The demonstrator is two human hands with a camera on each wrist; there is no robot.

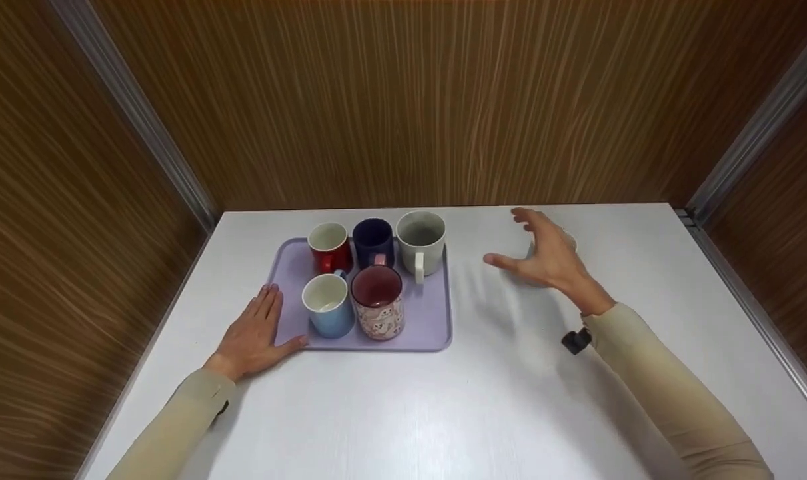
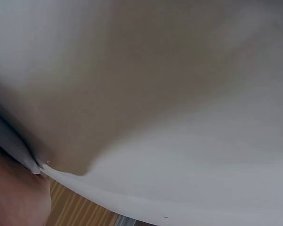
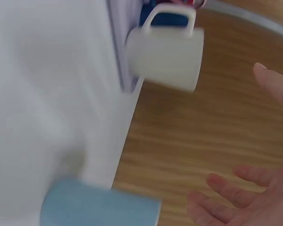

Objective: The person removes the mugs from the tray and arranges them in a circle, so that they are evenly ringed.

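Probably stiff and breakable, the light-blue cup [image 3: 99,206] on the white table [image 1: 483,400] beside the wide-spread, empty right hand [image 1: 548,257] suits a grasp round its wall, while the straight-fingered left hand [image 1: 253,337], holding nothing, rests at the lavender tray's [image 1: 430,323] edge.

Head view looks forward and down over the flat white tabletop [image 1: 403,407]; left-wrist view faces it closely; right-wrist view, turned sideways, shares the lilac rectangular tray [image 1: 428,320] edge with head.
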